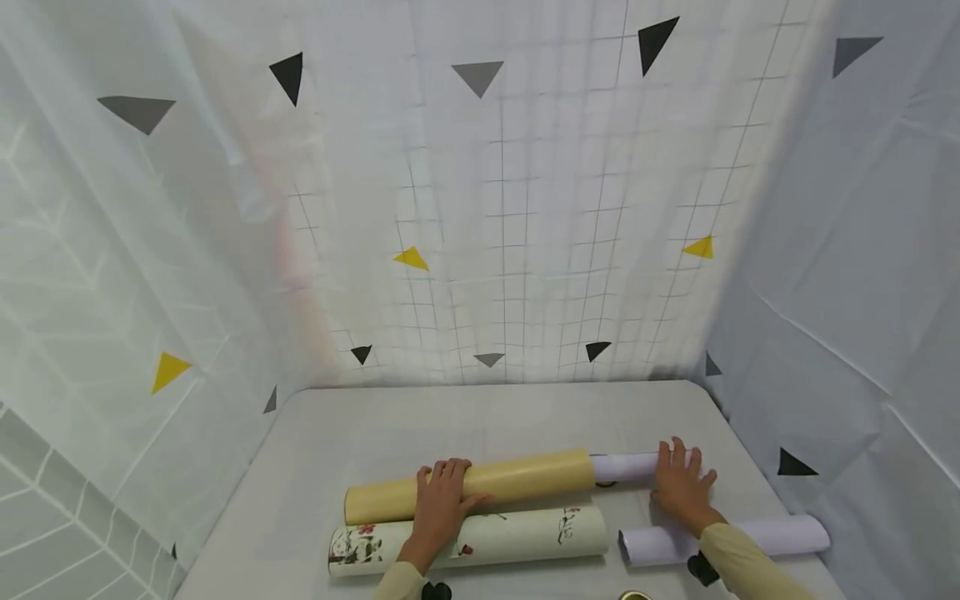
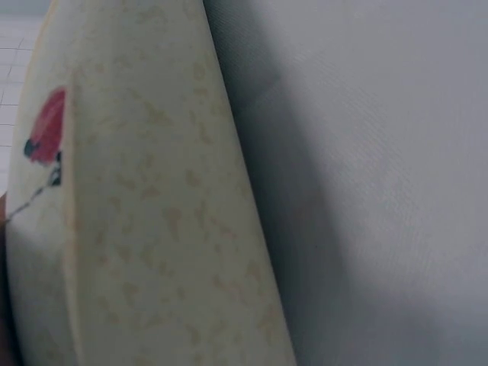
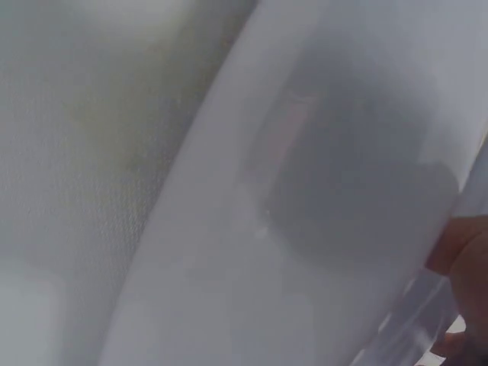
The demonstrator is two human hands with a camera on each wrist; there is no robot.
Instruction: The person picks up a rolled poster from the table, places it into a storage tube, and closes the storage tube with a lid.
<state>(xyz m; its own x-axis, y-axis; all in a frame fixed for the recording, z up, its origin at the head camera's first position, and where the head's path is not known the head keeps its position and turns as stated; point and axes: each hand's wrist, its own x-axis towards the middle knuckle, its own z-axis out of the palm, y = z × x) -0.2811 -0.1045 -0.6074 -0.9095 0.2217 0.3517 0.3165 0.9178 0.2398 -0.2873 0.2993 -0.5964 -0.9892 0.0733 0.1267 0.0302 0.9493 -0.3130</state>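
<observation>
My left hand (image 1: 441, 504) grips a yellow paper roll (image 1: 528, 477), fingers over its top and thumb on the near side. A narrower white roll (image 1: 622, 467) extends from its right end; whether it sits inside or behind is unclear. My right hand (image 1: 681, 490) holds the white roll near its right end, fingers spread over it. Nearer lies a cream roll (image 1: 536, 535) with floral print, under my left wrist; its printed surface (image 2: 145, 191) fills much of the left wrist view. Pale paper (image 3: 305, 252) fills the right wrist view, with fingers (image 3: 465, 252) at its edge.
A second white roll (image 1: 783, 535) lies at the right, partly under my right forearm. A gold-coloured round object (image 1: 635, 596) shows at the bottom edge. The white table (image 1: 450, 417) backs onto a hanging sheet (image 1: 487, 208) with triangle prints; sheets also hang on both sides.
</observation>
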